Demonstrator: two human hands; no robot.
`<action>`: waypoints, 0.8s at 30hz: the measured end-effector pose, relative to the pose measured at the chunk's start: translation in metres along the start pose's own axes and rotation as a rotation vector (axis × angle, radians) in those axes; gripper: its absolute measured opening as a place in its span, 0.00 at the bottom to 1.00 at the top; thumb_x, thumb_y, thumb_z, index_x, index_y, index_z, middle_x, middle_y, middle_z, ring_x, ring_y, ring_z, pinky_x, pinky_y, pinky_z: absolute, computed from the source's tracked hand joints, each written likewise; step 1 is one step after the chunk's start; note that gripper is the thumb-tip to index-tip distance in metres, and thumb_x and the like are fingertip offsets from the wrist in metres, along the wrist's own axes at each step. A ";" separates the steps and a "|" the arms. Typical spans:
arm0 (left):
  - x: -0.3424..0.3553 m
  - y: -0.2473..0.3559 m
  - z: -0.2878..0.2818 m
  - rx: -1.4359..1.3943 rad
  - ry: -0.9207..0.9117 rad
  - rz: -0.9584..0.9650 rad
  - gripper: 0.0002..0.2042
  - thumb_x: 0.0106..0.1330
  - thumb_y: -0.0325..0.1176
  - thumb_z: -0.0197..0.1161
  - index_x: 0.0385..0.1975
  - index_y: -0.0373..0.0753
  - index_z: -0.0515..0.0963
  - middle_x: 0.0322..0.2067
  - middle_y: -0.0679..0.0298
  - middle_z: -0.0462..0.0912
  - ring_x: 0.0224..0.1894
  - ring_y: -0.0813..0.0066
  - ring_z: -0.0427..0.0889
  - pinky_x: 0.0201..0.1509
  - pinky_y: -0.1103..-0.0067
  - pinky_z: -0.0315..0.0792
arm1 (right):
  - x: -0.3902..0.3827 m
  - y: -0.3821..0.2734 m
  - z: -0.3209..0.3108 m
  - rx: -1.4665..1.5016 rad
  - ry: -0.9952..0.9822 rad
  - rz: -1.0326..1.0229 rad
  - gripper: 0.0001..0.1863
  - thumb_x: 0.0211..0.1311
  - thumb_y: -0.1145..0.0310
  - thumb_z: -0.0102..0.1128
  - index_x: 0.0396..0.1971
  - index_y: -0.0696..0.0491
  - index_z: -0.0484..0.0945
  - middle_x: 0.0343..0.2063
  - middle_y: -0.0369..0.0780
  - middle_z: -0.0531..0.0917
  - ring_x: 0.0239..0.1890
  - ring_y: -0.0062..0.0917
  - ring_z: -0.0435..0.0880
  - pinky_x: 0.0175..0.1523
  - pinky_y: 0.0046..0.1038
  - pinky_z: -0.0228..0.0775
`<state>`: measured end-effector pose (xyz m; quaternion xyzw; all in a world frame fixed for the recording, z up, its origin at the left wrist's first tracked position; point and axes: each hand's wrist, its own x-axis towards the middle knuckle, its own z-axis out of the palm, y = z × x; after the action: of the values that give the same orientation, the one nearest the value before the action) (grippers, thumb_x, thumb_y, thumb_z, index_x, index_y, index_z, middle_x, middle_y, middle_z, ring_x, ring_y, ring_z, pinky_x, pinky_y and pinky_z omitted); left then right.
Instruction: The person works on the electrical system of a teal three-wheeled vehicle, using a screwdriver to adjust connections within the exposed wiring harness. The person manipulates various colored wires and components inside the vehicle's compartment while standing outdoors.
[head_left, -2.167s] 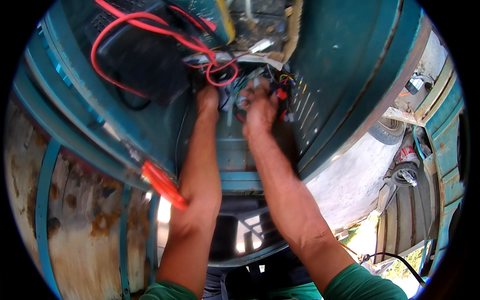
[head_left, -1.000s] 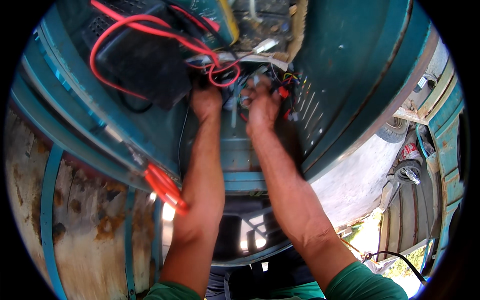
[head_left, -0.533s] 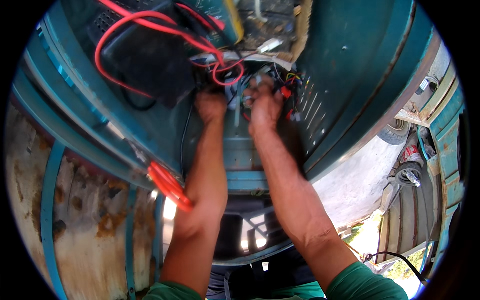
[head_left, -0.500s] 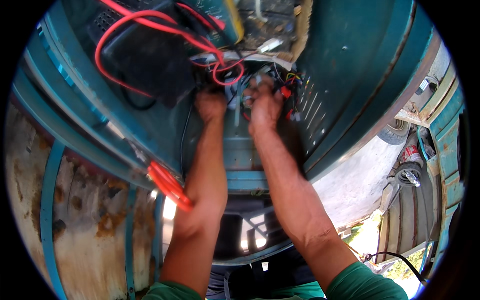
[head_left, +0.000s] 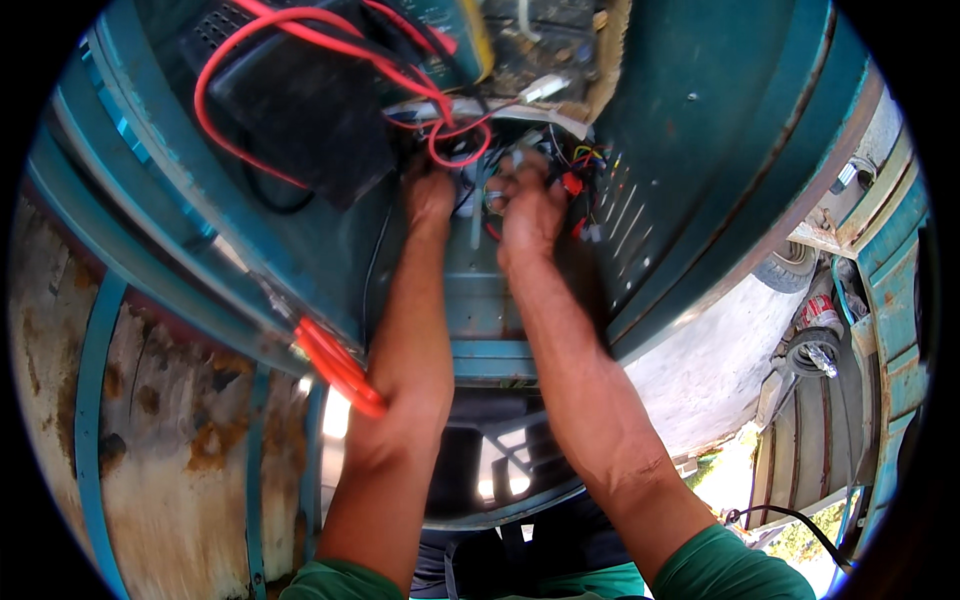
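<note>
Teal box (head_left: 700, 150), hands (head_left: 433, 195) by wires (head_left: 588, 156), right (head_left: 531, 215) curled

At 2 o'clock, the tall teal painted-metal side wall (head_left: 720, 150) looks smooth and faintly glossy. At 1 o'clock, the thin multicoloured wires (head_left: 591, 155) look plastic-coated; beyond them runs a brown cardboard edge (head_left: 609, 68), rough and matt. Between 10 and 11, the boxy black case (head_left: 300, 125) looks like matt plastic. At 8, the red-handled metal hand tool (head_left: 342, 370) has smooth, glossy, plastic-looking grips. Between 4 and 5, the short green sleeve (head_left: 738, 565) is matt cloth.
</note>
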<state>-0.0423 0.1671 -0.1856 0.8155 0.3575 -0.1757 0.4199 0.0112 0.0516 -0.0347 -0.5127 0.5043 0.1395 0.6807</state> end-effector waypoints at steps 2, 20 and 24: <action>0.000 0.004 -0.001 0.039 -0.044 -0.056 0.20 0.64 0.48 0.50 0.45 0.40 0.79 0.48 0.48 0.77 0.53 0.48 0.74 0.56 0.68 0.67 | 0.002 0.002 -0.001 -0.006 0.002 -0.001 0.15 0.62 0.69 0.48 0.48 0.54 0.73 0.34 0.39 0.81 0.25 0.19 0.79 0.24 0.17 0.65; -0.062 0.118 -0.056 -0.033 0.195 -0.046 0.13 0.60 0.36 0.54 0.39 0.34 0.77 0.37 0.45 0.80 0.43 0.46 0.78 0.48 0.63 0.70 | 0.009 -0.001 -0.002 0.249 0.030 -0.006 0.14 0.58 0.73 0.54 0.45 0.55 0.72 0.31 0.37 0.79 0.27 0.20 0.78 0.27 0.19 0.65; -0.106 0.135 -0.065 -0.085 0.152 0.037 0.11 0.59 0.32 0.54 0.38 0.34 0.77 0.35 0.45 0.79 0.40 0.45 0.77 0.46 0.62 0.69 | 0.013 0.001 -0.003 0.305 0.035 0.026 0.15 0.60 0.67 0.55 0.47 0.52 0.71 0.32 0.37 0.79 0.27 0.21 0.78 0.29 0.20 0.68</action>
<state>-0.0171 0.1209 -0.0095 0.8145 0.3803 -0.0900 0.4288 0.0148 0.0448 -0.0462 -0.3993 0.5378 0.0613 0.7400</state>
